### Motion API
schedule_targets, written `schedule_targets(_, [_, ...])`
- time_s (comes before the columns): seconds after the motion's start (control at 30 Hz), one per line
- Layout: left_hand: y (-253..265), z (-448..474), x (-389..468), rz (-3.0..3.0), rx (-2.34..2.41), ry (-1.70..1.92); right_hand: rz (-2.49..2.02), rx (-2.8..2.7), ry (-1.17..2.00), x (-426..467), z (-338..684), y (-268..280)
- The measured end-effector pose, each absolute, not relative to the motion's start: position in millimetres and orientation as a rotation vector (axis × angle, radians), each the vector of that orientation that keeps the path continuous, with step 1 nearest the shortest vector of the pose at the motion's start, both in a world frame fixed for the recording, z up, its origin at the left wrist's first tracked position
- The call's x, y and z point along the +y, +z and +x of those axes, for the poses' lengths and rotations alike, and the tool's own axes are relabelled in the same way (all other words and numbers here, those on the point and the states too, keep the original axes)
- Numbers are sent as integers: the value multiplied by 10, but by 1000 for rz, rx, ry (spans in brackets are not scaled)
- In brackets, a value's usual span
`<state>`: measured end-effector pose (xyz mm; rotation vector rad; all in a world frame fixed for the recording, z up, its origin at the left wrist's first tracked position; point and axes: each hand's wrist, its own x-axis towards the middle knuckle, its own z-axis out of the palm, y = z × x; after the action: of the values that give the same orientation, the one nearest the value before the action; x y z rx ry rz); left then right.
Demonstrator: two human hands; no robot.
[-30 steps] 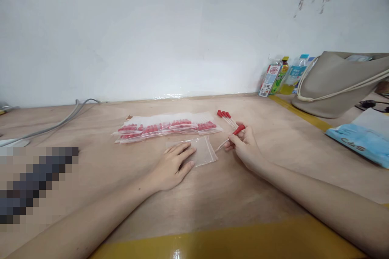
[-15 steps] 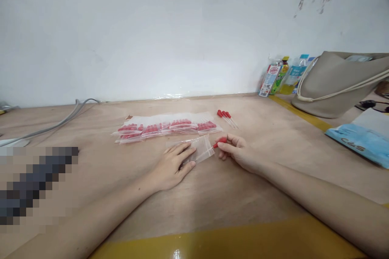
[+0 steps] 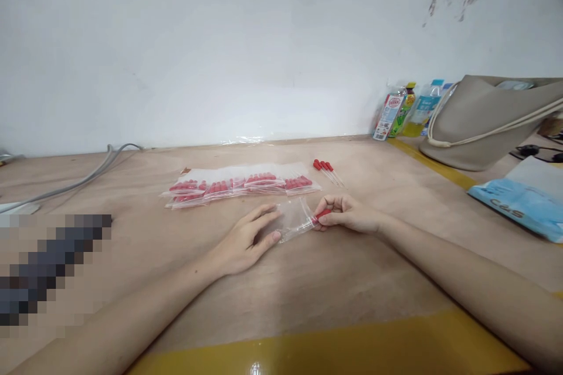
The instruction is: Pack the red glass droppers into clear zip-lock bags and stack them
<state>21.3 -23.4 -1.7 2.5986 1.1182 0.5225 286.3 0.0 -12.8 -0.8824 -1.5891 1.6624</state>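
Note:
My right hand pinches a dropper by its red bulb. The dropper's thin tip points left into the mouth of a clear zip bag. My left hand holds the other end of this bag, thumb on the near side and fingers on the far side. Behind the hands lies an overlapping row of zip bags with red-bulbed droppers inside. Several loose droppers with red bulbs and clear stems lie together to the right of that row.
Bottles and a drink carton stand by the wall at the back right, beside a grey bag. A blue tissue pack lies at the right. A grey cable runs along the left. Yellow tape crosses the table's front.
My right hand has brought the dropper slightly left and down, its tip now inside the bag mouth. The left hand has curled from lying flat on the bag to holding its edges.

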Motion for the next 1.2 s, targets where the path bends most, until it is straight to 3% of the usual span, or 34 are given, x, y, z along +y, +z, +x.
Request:
schedule_targets(0.2, [-23,196,-210,2629,943,530,-1017,-1748,1502,38,2883,-145])
schedule_targets(0.67, [-66,212,-213,2619,1023,549,-1280,-1659,1180,-185,2605,-106])
schedule_targets(1.2, [-54,192,-195,2542,1010,578,-1439,-1367,1302,-144,2763,-70])
